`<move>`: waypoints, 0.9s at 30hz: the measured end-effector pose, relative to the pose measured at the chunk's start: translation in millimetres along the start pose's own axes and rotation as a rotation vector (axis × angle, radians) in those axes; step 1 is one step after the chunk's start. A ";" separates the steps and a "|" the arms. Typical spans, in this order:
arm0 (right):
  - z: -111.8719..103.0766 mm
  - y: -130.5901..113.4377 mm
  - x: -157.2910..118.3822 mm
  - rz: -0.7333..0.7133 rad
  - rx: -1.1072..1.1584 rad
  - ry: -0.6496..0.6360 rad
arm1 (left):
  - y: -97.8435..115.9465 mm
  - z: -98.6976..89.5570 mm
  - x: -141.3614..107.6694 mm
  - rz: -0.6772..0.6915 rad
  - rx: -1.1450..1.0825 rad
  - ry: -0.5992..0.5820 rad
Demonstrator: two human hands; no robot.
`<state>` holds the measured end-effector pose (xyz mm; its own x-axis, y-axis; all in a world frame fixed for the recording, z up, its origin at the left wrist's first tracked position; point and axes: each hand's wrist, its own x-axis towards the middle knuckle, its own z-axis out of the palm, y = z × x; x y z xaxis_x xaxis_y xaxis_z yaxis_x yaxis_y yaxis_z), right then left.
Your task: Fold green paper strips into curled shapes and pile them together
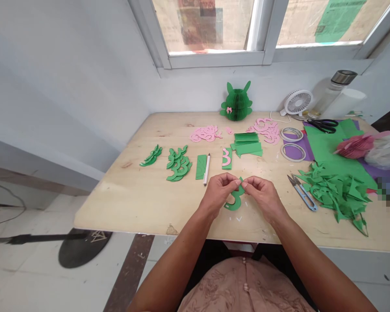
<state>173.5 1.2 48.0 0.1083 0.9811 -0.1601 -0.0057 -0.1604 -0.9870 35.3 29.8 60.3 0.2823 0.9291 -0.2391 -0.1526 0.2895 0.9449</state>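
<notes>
Near the table's front edge, both hands pinch the upper part of a curved green paper cutout [235, 203]. My left hand [221, 190] grips it from the left, and my right hand [260, 193] from the right, fingertips almost meeting. The cutout's lower curve shows below the fingers; its top is partly hidden by them. Small white scraps lie on the wood just below. Beyond the hands are a green strip with a pink curved cutout [226, 158] on it, a green paper rectangle [200, 167] and a white pen [207, 170].
Green cutouts [178, 164] are piled at left, pink cutouts [206, 133] behind. At right are blue thread snips [303, 193], green scraps [338, 193], two tape rolls [293, 151] and black scissors [321, 125]. A green honeycomb paper figure [236, 104] and small fan [298, 102] stand at the wall.
</notes>
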 end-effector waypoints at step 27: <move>4.4 -2.7 3.5 -0.002 0.016 0.097 | -8.0 -0.7 -9.6 -0.125 0.003 -0.081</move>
<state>169.6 5.6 50.0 0.2040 0.9663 -0.1571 -0.0214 -0.1560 -0.9875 33.2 18.7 54.8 0.3748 0.8639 -0.3364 -0.1081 0.4011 0.9096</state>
